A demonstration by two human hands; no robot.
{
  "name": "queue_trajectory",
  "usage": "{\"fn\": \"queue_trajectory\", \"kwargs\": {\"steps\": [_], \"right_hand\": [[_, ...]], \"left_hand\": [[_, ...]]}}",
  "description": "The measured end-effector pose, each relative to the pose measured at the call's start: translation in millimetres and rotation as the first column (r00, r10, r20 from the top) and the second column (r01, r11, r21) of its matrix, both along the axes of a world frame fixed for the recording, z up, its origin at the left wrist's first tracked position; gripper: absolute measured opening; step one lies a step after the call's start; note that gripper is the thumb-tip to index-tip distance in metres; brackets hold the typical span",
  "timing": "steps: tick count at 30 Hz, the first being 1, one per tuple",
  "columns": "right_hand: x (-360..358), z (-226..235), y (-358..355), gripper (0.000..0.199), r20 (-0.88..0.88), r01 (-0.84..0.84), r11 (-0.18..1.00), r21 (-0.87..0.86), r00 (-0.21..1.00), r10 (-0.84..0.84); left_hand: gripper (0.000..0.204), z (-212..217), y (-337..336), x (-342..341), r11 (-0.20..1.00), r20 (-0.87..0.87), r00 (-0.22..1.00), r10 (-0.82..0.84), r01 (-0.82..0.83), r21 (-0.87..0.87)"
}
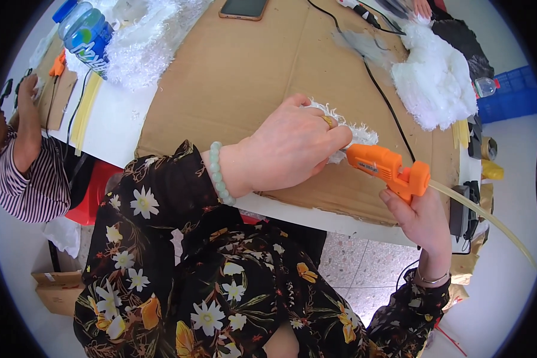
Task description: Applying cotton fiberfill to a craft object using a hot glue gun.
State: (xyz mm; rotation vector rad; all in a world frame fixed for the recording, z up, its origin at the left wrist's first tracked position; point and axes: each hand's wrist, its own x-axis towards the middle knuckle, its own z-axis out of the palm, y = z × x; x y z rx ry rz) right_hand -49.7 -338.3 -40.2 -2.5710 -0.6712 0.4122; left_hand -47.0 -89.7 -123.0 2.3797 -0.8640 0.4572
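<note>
My right hand (425, 219) grips an orange hot glue gun (379, 161) by its handle. A long pale glue stick (480, 209) sticks out of the gun's back end and curves down to the right. The nozzle points left, at a small piece of white fringed fabric (361, 132). Over that fabric my left hand (295, 143) is closed, its fingers curled round the near edge and partly hidden behind the knuckles. Nozzle tip and fingertips are close together, and I cannot tell whether the nozzle touches the fabric.
Brown cardboard (221, 89) covers the white table. White fluffy fabric (435, 77) is heaped at the right, more (152, 51) at the back left by a blue-labelled bottle (89, 42). A phone (243, 8) and black cable (380, 89) lie farther back. A striped-shirted person (30, 173) sits at left.
</note>
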Motion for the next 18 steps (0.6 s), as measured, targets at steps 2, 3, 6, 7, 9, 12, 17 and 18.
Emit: {"fn": "queue_trajectory", "kwargs": {"steps": [2, 3, 6, 7, 9, 12, 17, 18], "right_hand": [[-0.7, 1.0, 2.3, 0.021, 0.019, -0.022, 1.000, -0.004, 1.000, 0.022], [-0.9, -1.1, 0.1, 0.021, 0.006, 0.014, 1.000, -0.018, 1.000, -0.014], [-3.3, -4.3, -0.8, 0.021, -0.002, 0.091, 0.995, -0.041, 0.996, -0.091], [-3.9, -1.3, 3.4, 0.021, 0.007, 0.091, 0.996, -0.022, 0.996, -0.091], [-4.9, 1.7, 7.4, 0.021, 0.013, 0.062, 0.998, -0.001, 0.998, -0.062], [-8.1, 0.4, 5.0, 0.020, 0.006, 0.049, 0.999, 0.000, 0.999, -0.049], [-9.6, 0.6, 4.9, 0.020, -0.013, 0.073, 0.997, -0.020, 0.997, -0.073], [-9.8, 0.5, 4.6, 0.019, -0.028, 0.070, 0.998, -0.006, 0.997, -0.070]], "left_hand": [[0.026, -2.9, 1.1, 0.1, 1.000, -0.008, 1.000, -0.005, 0.005, 0.009], [0.026, -5.7, -0.8, 2.8, 1.000, -0.009, 1.000, -0.015, 0.015, -0.001], [0.026, -14.4, -7.2, 10.4, 0.999, -0.019, 0.999, -0.048, 0.047, -0.003], [0.025, -10.0, -3.5, 6.3, 1.000, -0.011, 1.000, -0.023, 0.023, 0.011], [0.025, -4.7, 1.2, 1.0, 1.000, -0.003, 1.000, 0.006, -0.006, 0.023], [0.025, -7.0, 0.0, 3.2, 1.000, -0.014, 1.000, -0.005, 0.006, 0.020], [0.023, -4.5, 0.3, 2.2, 0.999, -0.002, 1.000, 0.013, -0.013, 0.050], [0.023, -6.0, -0.2, 2.8, 0.999, -0.001, 1.000, 0.012, -0.012, 0.048]]}}
